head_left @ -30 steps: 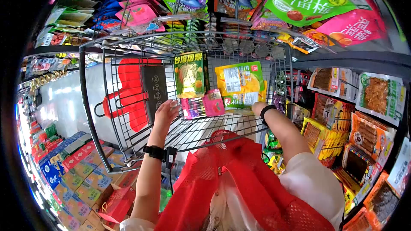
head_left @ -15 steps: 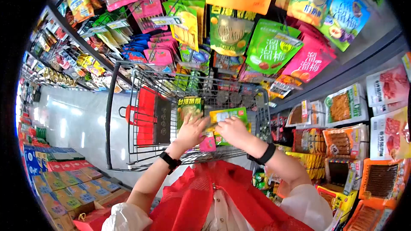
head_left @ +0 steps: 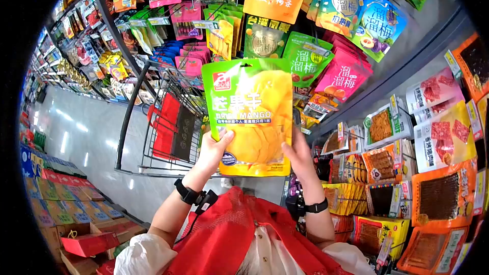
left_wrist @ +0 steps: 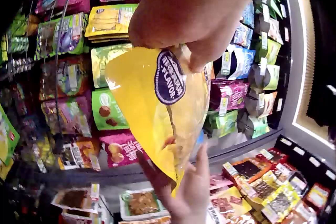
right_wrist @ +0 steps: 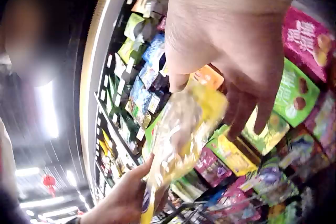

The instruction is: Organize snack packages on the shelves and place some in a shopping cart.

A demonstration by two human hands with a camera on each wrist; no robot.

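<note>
A green and yellow bag of dried mango (head_left: 254,97) stands upright in front of the chest, its printed front and clear window facing the head camera. My left hand (head_left: 211,150) grips its lower left side, thumb on the front. On the lower right side, my right hand (head_left: 301,159) holds it with the thumb along the edge. From the left wrist, the bag (left_wrist: 142,98) shows edge-on, with the right hand (left_wrist: 190,192) beyond. The right wrist view shows the bag (right_wrist: 178,129) blurred and the left hand (right_wrist: 121,195) below.
Behind the bag stands a wire shopping cart (head_left: 147,160) with a red and black panel (head_left: 165,127); the bag hides much of its basket. Snack bags hang ahead, including a pink one (head_left: 344,74). Packaged meat snacks (head_left: 440,193) line the right shelves; cartons (head_left: 81,214) are stacked at left.
Both hands have come out of the cart basket and up towards the body. The dried mango bag is now raised upright between them. The head view has tilted up towards the shelves.
</note>
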